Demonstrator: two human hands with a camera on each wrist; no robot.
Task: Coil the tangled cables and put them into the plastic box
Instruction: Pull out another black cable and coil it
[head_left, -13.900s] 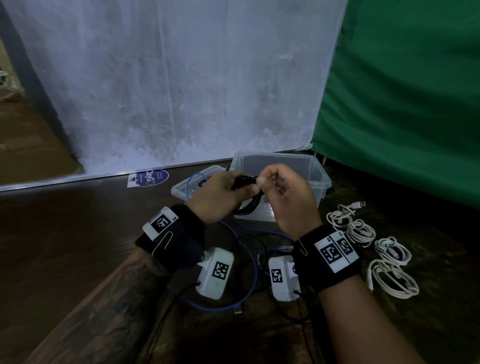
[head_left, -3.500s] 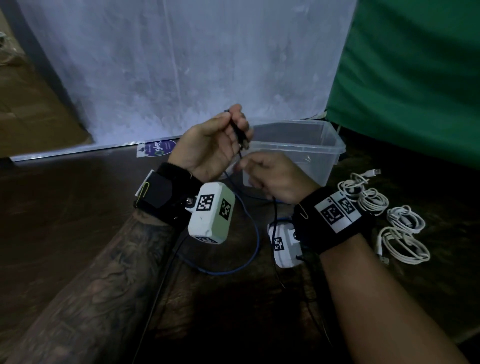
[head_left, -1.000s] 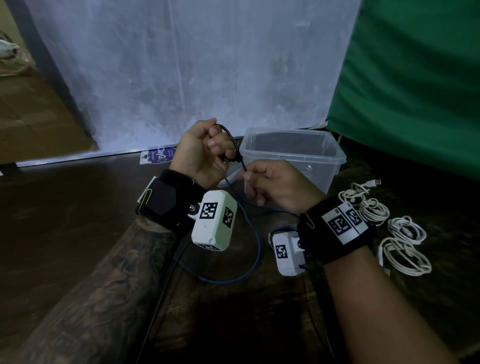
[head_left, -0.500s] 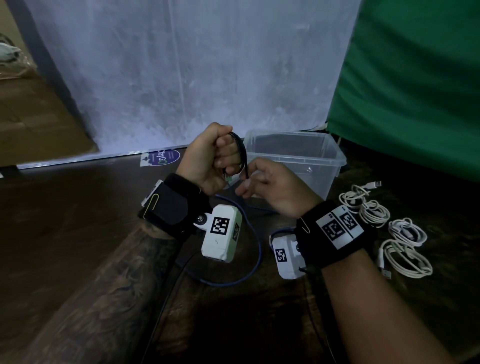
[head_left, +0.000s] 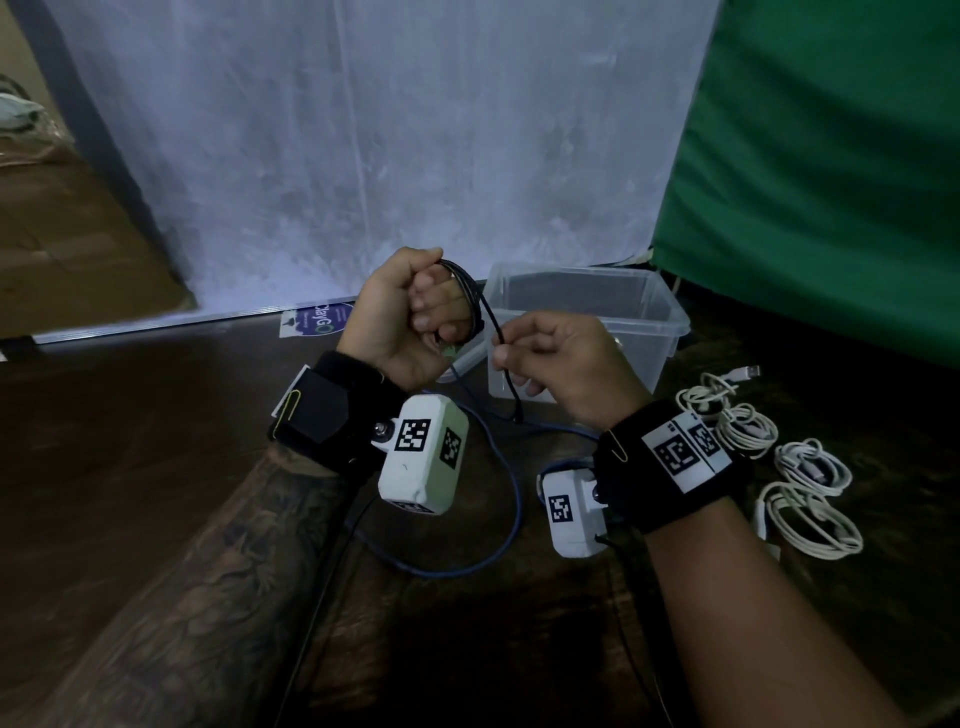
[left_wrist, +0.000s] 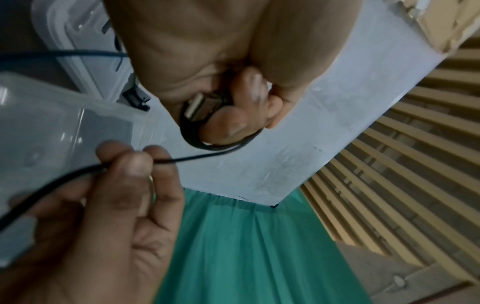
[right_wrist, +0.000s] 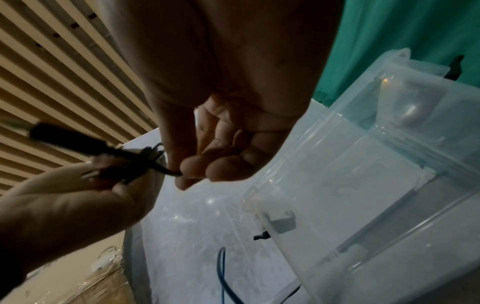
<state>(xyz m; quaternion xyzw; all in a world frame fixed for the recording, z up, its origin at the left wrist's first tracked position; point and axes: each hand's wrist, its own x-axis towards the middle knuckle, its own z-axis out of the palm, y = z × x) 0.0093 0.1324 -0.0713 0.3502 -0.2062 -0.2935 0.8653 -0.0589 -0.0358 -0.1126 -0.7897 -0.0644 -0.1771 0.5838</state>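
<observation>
Head view: 1 black cable (head_left: 475, 306); 1 blue cable (head_left: 511, 525); 3 white coils (head_left: 810, 514); 1 box (head_left: 670, 319).

My left hand (head_left: 402, 312) hides most of the black cable (head_left: 474, 301) coil; my right wrist camera shows its plug blurred.

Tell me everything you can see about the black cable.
The black cable is thin, dark and flexible. Several loops are wound around the curled fingers of the left hand, with a metal-ended plug tucked inside. A free strand runs to the right hand, pinched between thumb and fingertips, then hangs toward the floor.
</observation>
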